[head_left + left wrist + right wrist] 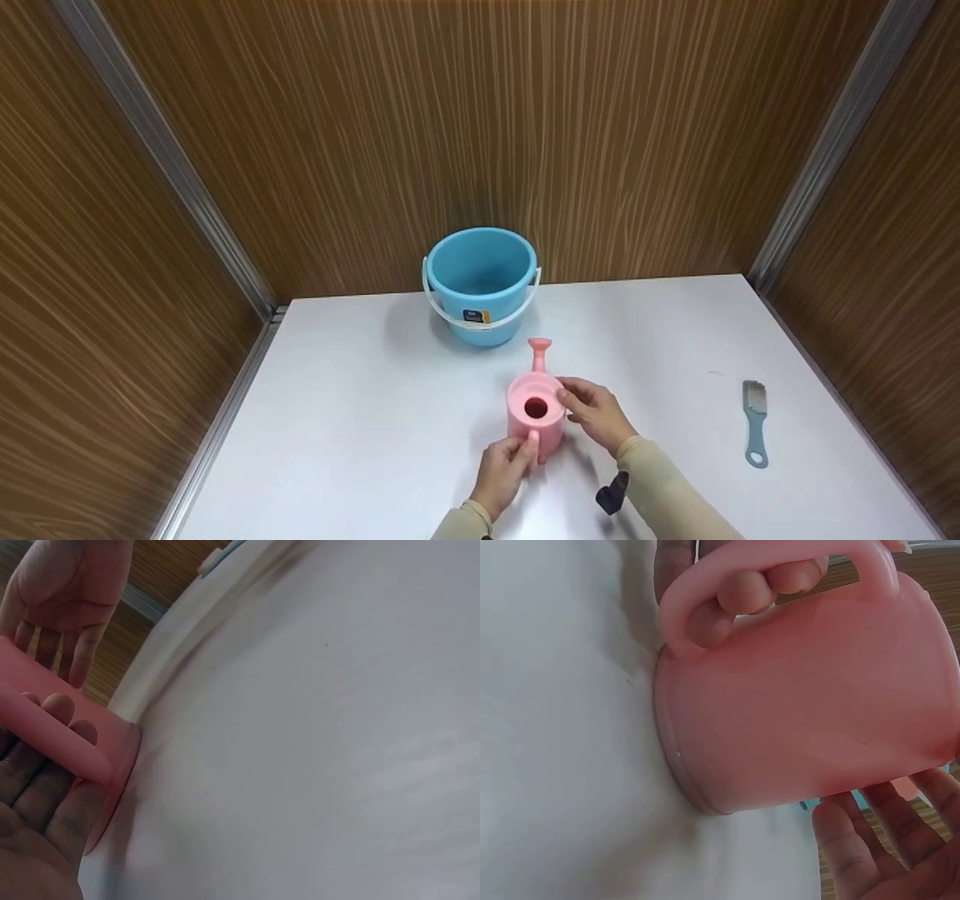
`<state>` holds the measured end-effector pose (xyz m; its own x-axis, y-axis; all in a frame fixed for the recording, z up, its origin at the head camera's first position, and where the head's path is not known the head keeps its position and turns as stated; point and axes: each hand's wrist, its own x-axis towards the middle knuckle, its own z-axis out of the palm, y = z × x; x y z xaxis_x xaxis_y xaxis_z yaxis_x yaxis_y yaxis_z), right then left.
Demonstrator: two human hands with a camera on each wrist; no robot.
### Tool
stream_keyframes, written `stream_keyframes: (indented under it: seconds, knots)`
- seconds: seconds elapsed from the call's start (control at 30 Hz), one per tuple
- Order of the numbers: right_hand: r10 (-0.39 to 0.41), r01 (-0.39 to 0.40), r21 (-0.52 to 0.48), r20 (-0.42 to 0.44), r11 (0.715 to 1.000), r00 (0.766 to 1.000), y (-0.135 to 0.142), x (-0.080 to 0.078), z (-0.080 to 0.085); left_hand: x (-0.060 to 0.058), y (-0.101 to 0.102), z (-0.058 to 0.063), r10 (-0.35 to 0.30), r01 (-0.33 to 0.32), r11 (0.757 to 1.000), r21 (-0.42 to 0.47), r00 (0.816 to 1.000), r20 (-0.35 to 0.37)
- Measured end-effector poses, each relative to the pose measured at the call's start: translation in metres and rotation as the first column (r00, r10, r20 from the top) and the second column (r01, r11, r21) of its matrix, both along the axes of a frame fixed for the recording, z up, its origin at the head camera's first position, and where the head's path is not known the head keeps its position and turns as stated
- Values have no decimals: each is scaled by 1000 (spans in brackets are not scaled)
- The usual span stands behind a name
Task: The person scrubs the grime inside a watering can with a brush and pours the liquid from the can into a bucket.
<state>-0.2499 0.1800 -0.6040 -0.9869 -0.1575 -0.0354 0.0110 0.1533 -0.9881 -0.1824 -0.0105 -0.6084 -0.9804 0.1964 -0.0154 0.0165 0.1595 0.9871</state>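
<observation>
A pink watering can (551, 439) stands near the middle of the white table, its round fill hole facing up and its spout pointing toward the back. My left hand (501, 476) grips the can's handle, with fingertips (58, 706) curled through the loop in the left wrist view. On the can's right side, my right hand (596, 416) holds the upper edge, thumb on top and fingers along the wall. In the right wrist view the can's body (802, 705) fills much of the picture, its base right at the tabletop.
Behind the can is a light blue bucket (484, 307) with its white handle hanging down in front. A blue-grey brush (756, 427) lies at the right of the white table (337, 420). Wood-grain panels (480, 135) enclose the back and sides.
</observation>
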Motion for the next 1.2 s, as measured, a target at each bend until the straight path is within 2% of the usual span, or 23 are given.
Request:
stream_keyframes:
  seconds: [0.33,0.53,0.8,0.93,1.03,1.2]
  knots:
    - [14,-14,2,-4,1000,1000,-14,-6,-1,-3,-13,0,14,-14,1000,4,1000,17]
    - [51,-51,-4,-12,999,999,-26,-9,1,-5,-24,-1,15,-16,999,33,999,28]
    - [113,-112,33,-55,993,992,-43,3,28,-4,-40,-4,21,-24,998,62,999,33]
    - [122,-119,54,-54,991,991,-52,5,33,-2,-47,-5,30,-35,995,91,998,50]
    - [128,-125,53,-55,991,990,-59,3,32,-2,-52,-6,37,-41,995,95,998,43]
    - [131,-127,68,-59,990,990,-68,-8,15,-2,-61,-5,46,-52,993,106,998,52]
